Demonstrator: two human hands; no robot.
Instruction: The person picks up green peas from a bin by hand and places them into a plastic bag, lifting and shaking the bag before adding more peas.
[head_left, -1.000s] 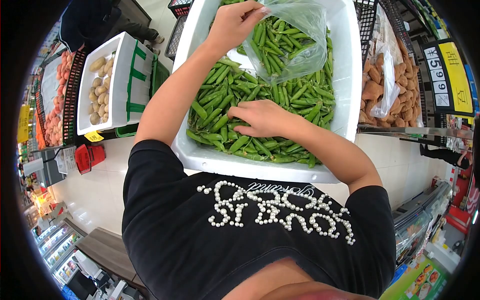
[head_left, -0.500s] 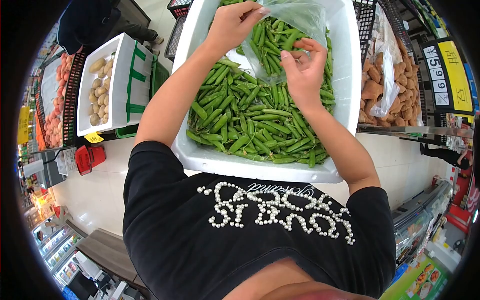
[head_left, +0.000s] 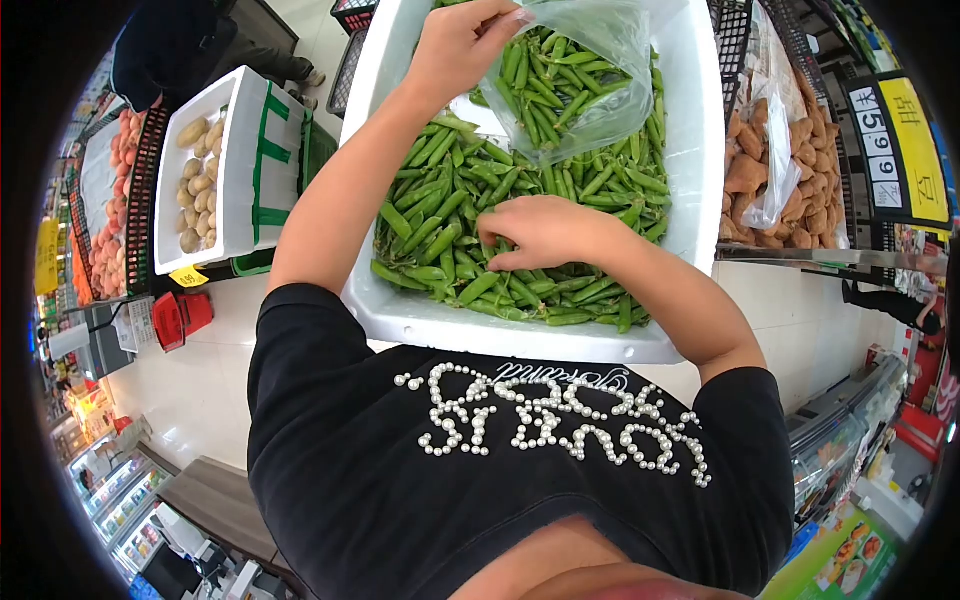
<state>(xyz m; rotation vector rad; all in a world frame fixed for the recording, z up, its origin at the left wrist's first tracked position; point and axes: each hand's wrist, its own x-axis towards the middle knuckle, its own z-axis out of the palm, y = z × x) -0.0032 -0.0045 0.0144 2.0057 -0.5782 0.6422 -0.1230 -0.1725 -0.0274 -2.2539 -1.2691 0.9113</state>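
My left hand (head_left: 462,48) is closed, pinching the rim of a clear plastic bag (head_left: 625,100) at the top of the view. Several green pea pods (head_left: 545,85) show through the film inside the bag. Lower down, my right hand (head_left: 545,235) rests on loose pea pods (head_left: 440,215), its thumb and fingers curved downward with a gap between them. A white foam box (head_left: 520,340) holds the pods and surrounds both hands.
To the left stand a white box (head_left: 265,170) of potatoes (head_left: 198,185) and a crate of reddish produce (head_left: 115,190). On the right are brown tubers (head_left: 800,190) and a yellow price sign (head_left: 915,150). Another person (head_left: 175,50) is at the upper left.
My right hand has left the bag's side and moved down onto the loose pods. My left hand keeps the bag's rim, and the bag now spreads lower over the pods.
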